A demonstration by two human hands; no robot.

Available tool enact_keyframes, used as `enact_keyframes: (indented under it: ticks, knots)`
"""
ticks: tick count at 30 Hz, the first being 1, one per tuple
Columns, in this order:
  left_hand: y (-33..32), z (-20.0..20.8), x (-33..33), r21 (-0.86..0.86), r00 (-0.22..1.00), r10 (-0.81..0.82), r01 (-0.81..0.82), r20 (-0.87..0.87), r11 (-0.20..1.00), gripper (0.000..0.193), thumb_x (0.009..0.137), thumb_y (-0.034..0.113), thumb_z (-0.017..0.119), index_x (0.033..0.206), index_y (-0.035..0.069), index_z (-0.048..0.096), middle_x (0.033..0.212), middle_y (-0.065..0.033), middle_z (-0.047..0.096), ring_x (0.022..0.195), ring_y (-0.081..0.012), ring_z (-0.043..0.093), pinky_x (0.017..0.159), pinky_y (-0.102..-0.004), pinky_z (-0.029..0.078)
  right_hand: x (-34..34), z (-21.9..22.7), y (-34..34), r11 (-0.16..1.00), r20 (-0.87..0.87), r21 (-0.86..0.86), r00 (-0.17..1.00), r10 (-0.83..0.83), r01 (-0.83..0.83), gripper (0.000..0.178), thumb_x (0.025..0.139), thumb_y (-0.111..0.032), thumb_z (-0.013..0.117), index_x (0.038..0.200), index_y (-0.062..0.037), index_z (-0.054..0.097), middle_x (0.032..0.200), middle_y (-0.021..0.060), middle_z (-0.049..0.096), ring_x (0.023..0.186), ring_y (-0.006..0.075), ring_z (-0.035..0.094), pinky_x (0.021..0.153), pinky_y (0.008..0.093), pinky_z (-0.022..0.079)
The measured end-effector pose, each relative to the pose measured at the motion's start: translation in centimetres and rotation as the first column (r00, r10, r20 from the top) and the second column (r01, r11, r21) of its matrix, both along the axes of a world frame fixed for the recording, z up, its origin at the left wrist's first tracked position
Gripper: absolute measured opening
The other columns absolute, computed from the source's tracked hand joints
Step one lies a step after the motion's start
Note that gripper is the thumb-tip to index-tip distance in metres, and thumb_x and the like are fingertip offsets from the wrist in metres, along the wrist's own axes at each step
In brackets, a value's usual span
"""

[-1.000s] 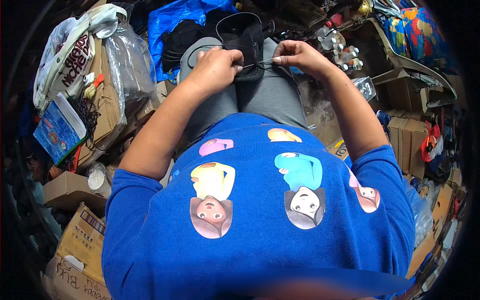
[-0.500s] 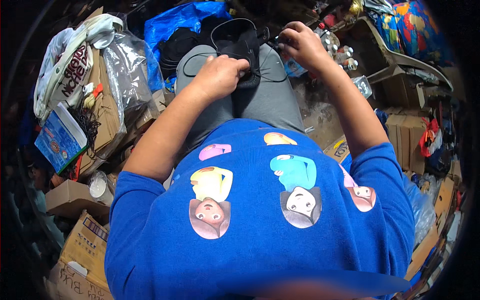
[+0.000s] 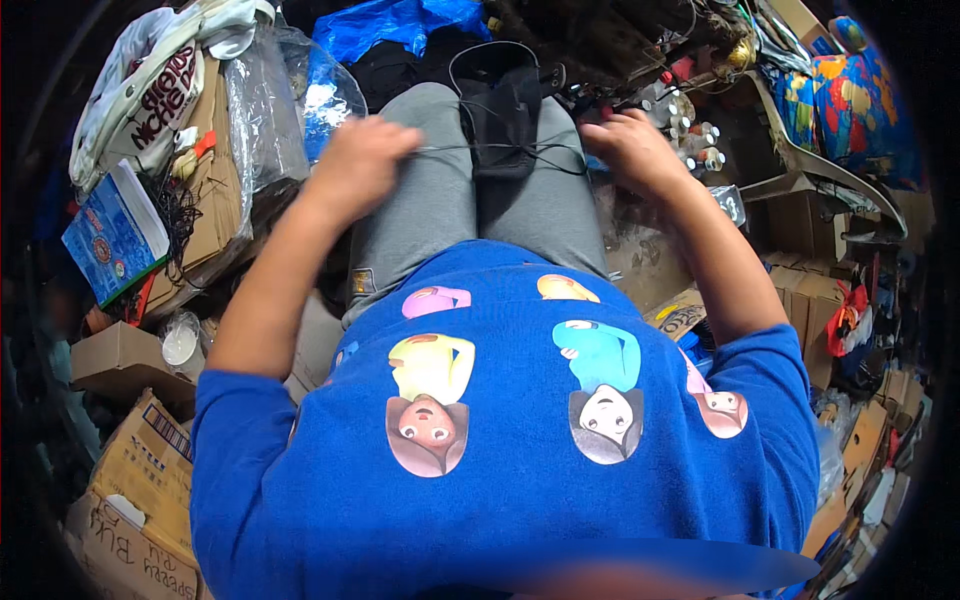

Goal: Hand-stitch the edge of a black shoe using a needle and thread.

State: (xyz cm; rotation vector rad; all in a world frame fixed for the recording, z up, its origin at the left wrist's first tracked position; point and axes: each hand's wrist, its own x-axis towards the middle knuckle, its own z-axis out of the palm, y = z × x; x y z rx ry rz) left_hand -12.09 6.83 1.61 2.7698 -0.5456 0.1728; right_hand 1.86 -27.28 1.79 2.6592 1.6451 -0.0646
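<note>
A black fabric piece (image 3: 505, 120), pouch-like, lies across my grey-trousered knees (image 3: 420, 200). A thin black cord (image 3: 450, 149) crosses it and spreads out to both sides. My left hand (image 3: 365, 165), smeared by motion, is closed on the cord's left end above my left thigh. Beside my right knee, my right hand (image 3: 635, 150) is closed with its fingers together at the cord's right end. Another loop of cord or wire arches over the far end of the black piece.
Far ahead lies a blue plastic sheet (image 3: 400, 28). On the left are a white printed cloth bag (image 3: 165, 90), a blue book (image 3: 115, 235) and cardboard boxes (image 3: 130, 365). Small bottles (image 3: 700, 140) cluster beyond my right hand, with more cardboard (image 3: 810, 295) nearer on the right.
My left hand has moved left, off the black piece, drawing the cord out sideways. My right hand has come slightly nearer and to the right. The view has shifted a little.
</note>
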Motion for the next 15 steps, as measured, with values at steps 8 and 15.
enact_keyframes:
  ticks: [8, 15]
  knots:
    - [-3.7, 6.7, 1.6, -0.929, 0.960, -0.260, 0.002, -0.102, 0.371, 0.011, 0.088, 0.014, 0.061, 0.088, 0.004, 0.061, 0.091, -0.0066, 0.063, 0.087, -0.0142, 0.060, 0.080, -0.0274, 0.047, 0.2, 3.4, 3.9, 0.370, -0.918, 0.354, 0.243, 0.312, 0.859, 0.029, 0.088, -0.030, 0.064, 0.099, -0.0030, 0.063, 0.082, 0.0036, 0.061, 0.076, 0.0117, 0.058, 0.069, 0.0285, 0.049]
    - [-2.5, 2.0, -0.1, -0.801, 0.927, -0.117, -0.239, -0.357, 0.549, 0.017, 0.093, 0.012, 0.049, 0.105, 0.005, 0.060, 0.090, -0.0006, 0.059, 0.086, -0.0079, 0.054, 0.073, -0.0234, 0.045, -2.2, 3.8, 4.5, 0.904, -0.942, 0.112, 0.334, -0.036, 0.413, 0.022, 0.083, -0.023, 0.070, 0.085, -0.0012, 0.065, 0.083, 0.0019, 0.062, 0.078, 0.0083, 0.056, 0.071, 0.0253, 0.046]
